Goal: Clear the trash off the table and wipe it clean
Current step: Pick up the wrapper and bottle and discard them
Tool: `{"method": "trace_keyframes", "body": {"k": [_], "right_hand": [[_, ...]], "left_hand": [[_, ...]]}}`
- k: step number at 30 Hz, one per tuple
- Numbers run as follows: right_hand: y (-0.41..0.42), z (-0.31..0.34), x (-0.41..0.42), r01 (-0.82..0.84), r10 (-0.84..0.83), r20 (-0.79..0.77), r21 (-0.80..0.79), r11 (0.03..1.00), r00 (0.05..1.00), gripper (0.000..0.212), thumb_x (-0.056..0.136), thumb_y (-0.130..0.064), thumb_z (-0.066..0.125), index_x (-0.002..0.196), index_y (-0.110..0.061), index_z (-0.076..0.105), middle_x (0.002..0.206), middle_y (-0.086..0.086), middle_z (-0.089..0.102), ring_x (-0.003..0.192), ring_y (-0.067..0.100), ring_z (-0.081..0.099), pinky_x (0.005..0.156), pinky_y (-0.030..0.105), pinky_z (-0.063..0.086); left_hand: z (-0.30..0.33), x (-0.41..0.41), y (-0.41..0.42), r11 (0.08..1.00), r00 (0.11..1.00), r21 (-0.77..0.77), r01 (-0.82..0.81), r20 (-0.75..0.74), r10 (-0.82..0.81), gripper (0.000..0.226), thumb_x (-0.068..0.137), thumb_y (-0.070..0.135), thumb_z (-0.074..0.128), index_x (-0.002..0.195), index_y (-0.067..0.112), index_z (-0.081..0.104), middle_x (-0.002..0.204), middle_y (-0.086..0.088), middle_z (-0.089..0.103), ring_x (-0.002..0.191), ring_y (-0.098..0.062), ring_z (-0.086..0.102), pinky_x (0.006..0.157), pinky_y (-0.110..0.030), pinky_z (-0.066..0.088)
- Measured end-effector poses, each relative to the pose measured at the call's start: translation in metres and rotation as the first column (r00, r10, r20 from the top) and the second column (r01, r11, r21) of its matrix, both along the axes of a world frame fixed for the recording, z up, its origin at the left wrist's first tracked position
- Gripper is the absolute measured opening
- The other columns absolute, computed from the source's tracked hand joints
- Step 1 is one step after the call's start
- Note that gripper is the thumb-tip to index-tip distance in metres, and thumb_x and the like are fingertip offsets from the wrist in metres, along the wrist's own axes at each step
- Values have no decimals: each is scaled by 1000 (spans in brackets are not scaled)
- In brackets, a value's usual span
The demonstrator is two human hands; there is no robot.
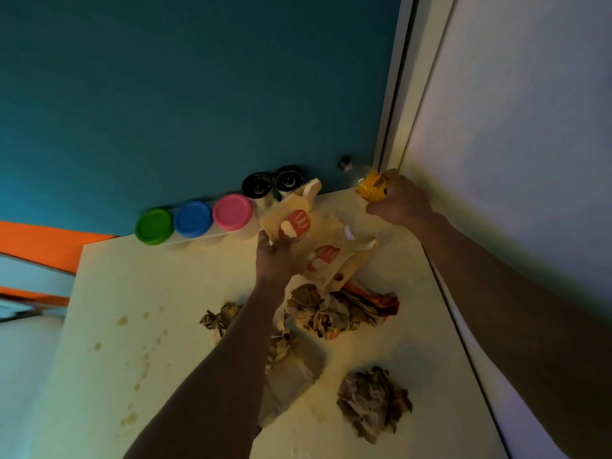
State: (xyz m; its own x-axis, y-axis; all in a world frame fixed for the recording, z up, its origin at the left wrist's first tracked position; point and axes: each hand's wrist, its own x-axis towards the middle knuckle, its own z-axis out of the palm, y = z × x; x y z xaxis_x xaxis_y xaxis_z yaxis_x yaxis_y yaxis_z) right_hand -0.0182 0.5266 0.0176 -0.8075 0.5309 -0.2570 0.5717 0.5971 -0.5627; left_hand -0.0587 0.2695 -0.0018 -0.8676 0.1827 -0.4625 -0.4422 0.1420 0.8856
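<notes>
Left grip (pixel 276 256) clamped on brown paper takeaway bag (pixel 318 240), lifted over table (pixel 185 293). Right grip (pixel 402 202) clamped on yellow-labelled clear plastic bottle (pixel 372 187) at far right corner.

Both bare forearms are reaching forward, up the frame. The left hand (pixel 276 260) is lying near the centre, its arm entering from six o'clock, fingers and thumb closing on the edge of a tan paper takeaway bag with red logos (pixel 318 240). The right hand (pixel 402 203) is stretching toward one o'clock, its arm entering from four o'clock, fingers wrapping around a yellow-labelled clear plastic bottle (pixel 372 187).
</notes>
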Motion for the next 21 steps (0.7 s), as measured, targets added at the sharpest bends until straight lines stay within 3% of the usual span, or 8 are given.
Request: {"method": "trace_keyframes", "body": {"k": [3,6,10,14,17,19,21], "right_hand": [[-7,25,17,98,-116,-115,-145,984,987,60,74,-29,79,122,-17,46,104,3,57,89,24,57,70,31,40],[-21,47,42,144,-196,-137,-320,936,971,57,77,-28,78,123,-19,45,99,1,58,83,17,57,64,28,42],[-51,70,78,129,-251,-147,-559,819,957,47,77,-25,79,115,-23,51,103,3,62,93,20,62,77,36,51],[-94,75,118,72,-260,-71,-861,504,963,61,73,-30,82,127,-20,54,114,15,67,101,35,70,79,44,55],[-132,77,140,-1,-292,-72,-971,238,954,52,81,-20,77,128,-16,54,113,17,67,109,42,66,82,50,56],[-154,84,153,-31,-317,-73,-990,135,946,49,82,-19,75,127,-13,55,115,20,66,111,43,65,74,45,56],[-169,90,163,-43,-356,-80,-993,110,931,47,84,-20,72,126,-10,54,115,22,64,104,38,66,69,41,56]], "left_hand": [[18,8,-19,999,998,6,-50,-48,51,32,104,35,53,135,37,45,125,3,64,112,-23,65,86,-53,59],[38,20,-40,992,993,47,-121,-2,121,30,104,40,51,132,35,45,123,4,63,109,-21,66,72,-43,63],[59,39,-63,980,988,128,-151,49,145,33,104,33,53,136,27,48,125,-6,66,109,-28,68,62,-32,60],[74,69,-76,966,979,156,-205,57,198,32,103,30,56,134,24,56,121,-9,68,109,-29,68,65,-30,60],[77,95,-87,979,986,123,-162,61,155,25,102,22,58,125,23,66,110,-7,74,96,-21,72,68,-29,59],[80,115,-94,997,999,66,-45,-8,45,22,100,20,58,117,20,72,102,-8,76,88,-19,72,70,-32,57],[88,134,-99,998,999,62,26,-29,-24,23,98,14,58,113,17,75,99,-7,77,90,-21,73,74,-33,58]]}}
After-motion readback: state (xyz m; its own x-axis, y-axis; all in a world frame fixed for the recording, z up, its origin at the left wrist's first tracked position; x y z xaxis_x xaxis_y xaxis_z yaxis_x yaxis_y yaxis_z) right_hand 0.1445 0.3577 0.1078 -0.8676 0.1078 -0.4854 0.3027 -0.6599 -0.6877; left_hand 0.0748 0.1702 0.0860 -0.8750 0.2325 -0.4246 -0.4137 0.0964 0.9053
